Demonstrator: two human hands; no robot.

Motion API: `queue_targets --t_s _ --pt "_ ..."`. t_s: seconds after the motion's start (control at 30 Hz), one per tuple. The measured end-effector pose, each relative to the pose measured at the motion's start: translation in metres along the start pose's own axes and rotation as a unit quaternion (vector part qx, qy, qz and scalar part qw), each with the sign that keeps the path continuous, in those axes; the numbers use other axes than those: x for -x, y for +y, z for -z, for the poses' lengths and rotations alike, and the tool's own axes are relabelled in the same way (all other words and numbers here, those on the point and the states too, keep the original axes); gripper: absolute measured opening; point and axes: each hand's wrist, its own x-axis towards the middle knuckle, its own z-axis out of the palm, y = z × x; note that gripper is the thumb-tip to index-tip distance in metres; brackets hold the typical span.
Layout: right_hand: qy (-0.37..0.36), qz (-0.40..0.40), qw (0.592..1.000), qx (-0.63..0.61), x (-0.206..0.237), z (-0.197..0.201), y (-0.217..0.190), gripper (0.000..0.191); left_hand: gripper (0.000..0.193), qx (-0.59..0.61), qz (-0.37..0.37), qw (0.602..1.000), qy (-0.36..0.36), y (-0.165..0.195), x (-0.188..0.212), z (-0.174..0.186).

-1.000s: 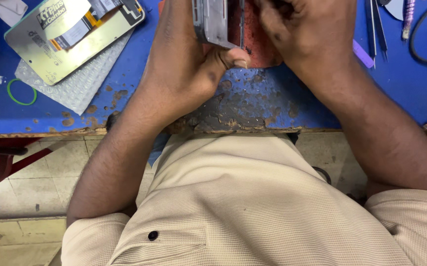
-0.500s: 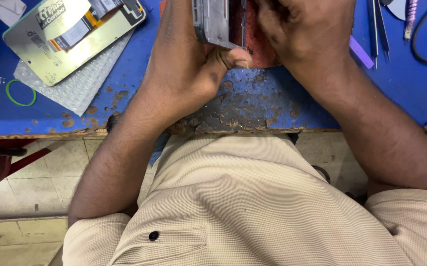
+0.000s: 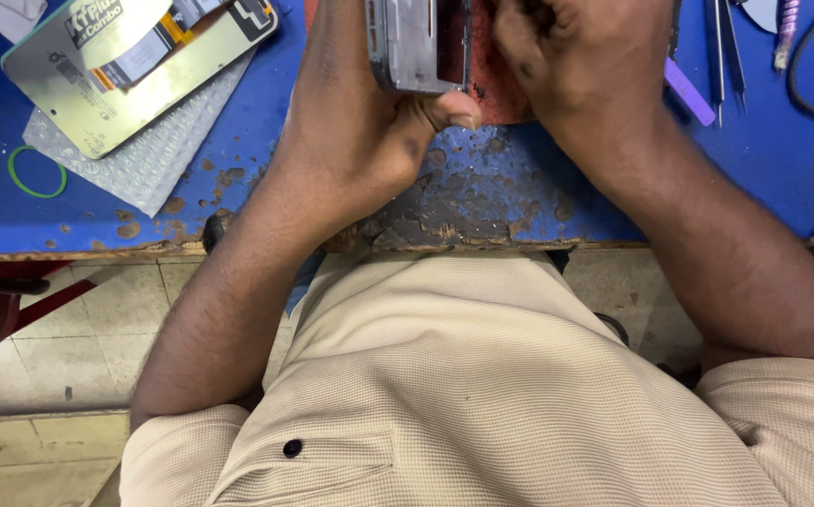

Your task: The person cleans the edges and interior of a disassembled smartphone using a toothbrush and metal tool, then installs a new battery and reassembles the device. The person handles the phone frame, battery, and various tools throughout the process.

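The phone frame (image 3: 418,45) is clamped by the left hand (image 3: 360,113); the right hand's (image 3: 585,66) grip cannot be told; the frame could be dropped if tilted.

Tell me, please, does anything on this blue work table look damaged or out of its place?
Yes. The blue table top is badly worn: its paint has flaked off in brown patches along the front edge, just below the left hand holding the grey metal phone frame. A small green rubber ring lies loose at the left.
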Motion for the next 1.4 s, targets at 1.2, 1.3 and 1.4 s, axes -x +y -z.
queue_targets --t_s 1.2,1.3,1.4 --pt "-0.073 -0.032 0.997 -0.019 0.023 0.021 -0.046 0.019 0.073 -0.013 -0.111 0.994 -0.012 0.011 0.026 -0.01" --pt "-0.079 -0.055 0.995 -0.04 0.021 0.021 -0.048 0.019 0.065 -0.016 -0.148 0.989 -0.005 0.012 0.03 -0.016" --pt "-0.079 -0.081 0.989 -0.091 0.021 0.021 -0.047 0.014 0.06 -0.055 -0.195 0.979 0.007 0.013 0.033 -0.021"
